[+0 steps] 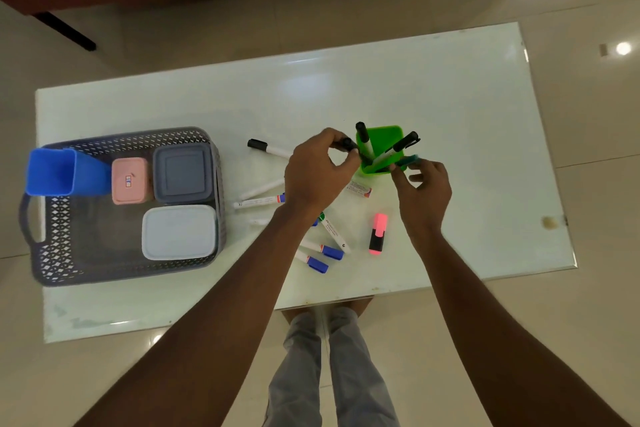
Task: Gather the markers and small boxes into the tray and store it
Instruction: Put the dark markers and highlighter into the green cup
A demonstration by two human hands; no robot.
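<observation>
A grey perforated tray (pixel 52 253) at the table's left holds a blue cup (pixel 52 172), a pink box (pixel 129 180), a grey box (pixel 183 172) and a white box (pixel 178 232). A green cup (pixel 384 135) with two black-capped markers stands mid-table. My left hand (pixel 318 170) pinches a black-capped marker (pixel 346 143) at the cup's left rim. My right hand (pixel 427 189) pinches a teal-capped marker (pixel 410 159) at the cup's right side. Loose markers lie below: a black-capped one (pixel 268 148), several blue-capped ones (pixel 317 263), a green-capped one (pixel 334 232) and a pink highlighter (pixel 378 234).
The white glass table (pixel 450 97) stands on a tiled floor. A small printed label (pixel 359 189) lies below the green cup. My legs show under the table's near edge. A dark red piece of furniture with black legs (pixel 65 29) runs along the top.
</observation>
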